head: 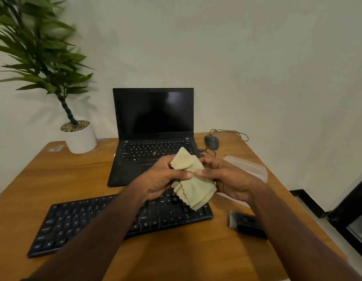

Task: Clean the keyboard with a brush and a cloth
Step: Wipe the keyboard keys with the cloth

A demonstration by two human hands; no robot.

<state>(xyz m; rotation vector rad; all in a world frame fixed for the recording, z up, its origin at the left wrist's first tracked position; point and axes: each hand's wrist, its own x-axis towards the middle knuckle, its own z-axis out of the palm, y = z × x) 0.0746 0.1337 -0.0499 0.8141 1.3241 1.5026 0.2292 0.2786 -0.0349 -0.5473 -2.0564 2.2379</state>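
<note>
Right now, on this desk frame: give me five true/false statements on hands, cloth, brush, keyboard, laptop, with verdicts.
1. Both the left hand and the right hand hold the cloth. True.
2. The brush lies on top of the keyboard. False: it lies on the desk, to the right of the keyboard.
3. The laptop is open with a dark screen. True.
4. The cloth is spread flat over the keys. False: it is bunched up in the hands, above the keyboard.
5. The mouse sits left of the laptop. False: it sits to its right; the potted plant is on the left.
</note>
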